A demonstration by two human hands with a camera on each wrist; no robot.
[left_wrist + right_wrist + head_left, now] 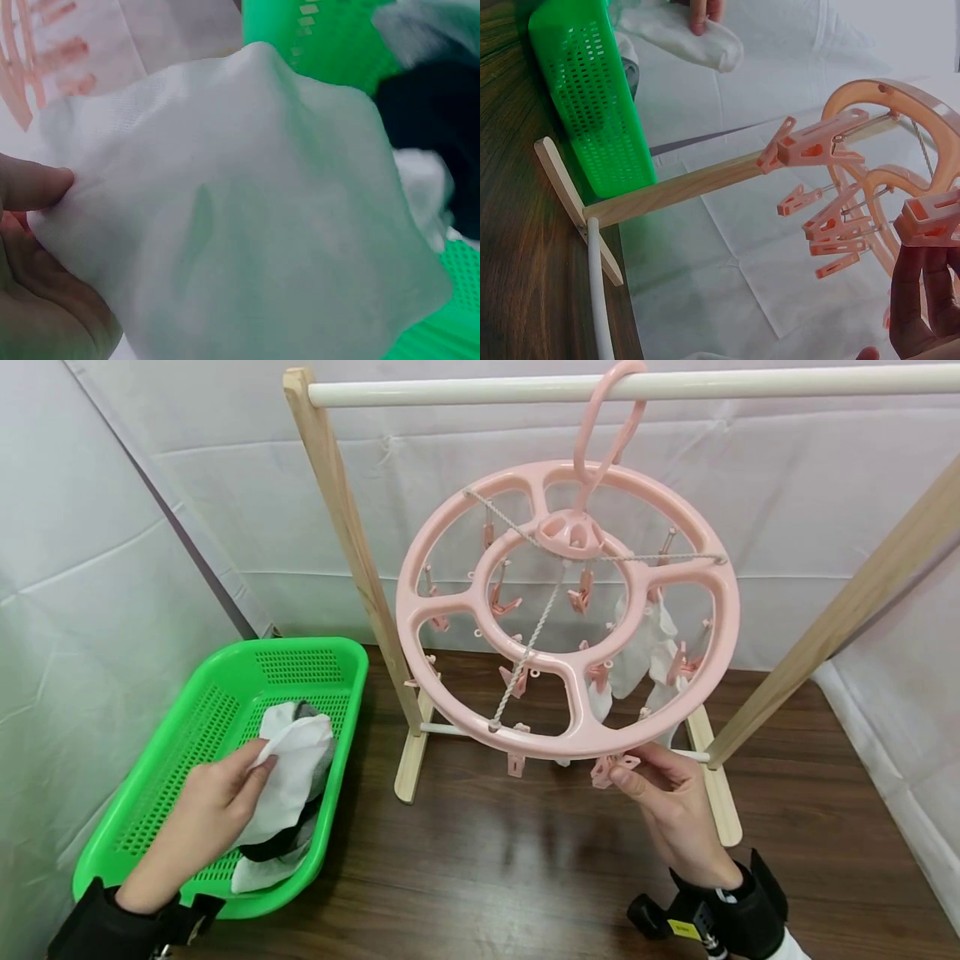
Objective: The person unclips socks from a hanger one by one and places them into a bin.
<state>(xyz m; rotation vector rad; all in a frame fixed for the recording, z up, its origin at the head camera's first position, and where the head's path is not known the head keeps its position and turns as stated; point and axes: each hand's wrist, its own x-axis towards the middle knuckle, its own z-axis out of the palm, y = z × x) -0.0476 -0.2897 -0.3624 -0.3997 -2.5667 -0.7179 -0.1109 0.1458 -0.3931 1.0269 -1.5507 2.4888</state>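
White cloth [288, 785] hangs from left hand [206, 802], thumb and fingers pinching its upper left edge, over the right half of the green basket [150, 768]. Under it, toward the basket's near right corner: black cloth [276, 843] and grey-white cloth [258, 874], partly covered. Basket sits on dark wood floor [510, 860]. Right hand [675, 802] pinches a pink clip [611, 771] at the near edge of the round pink hanger [573, 532]; can't tell if the clip's jaws are parted. More clips dangle around both rings, white items [633, 656] hang below the hanger's right side. Hanger hooks over the white rail [465, 392] of a rack with wooden legs [341, 535], left leg just beside the basket's far right corner. White sheeting [225, 527] behind. Black band [750, 902] on right wrist.
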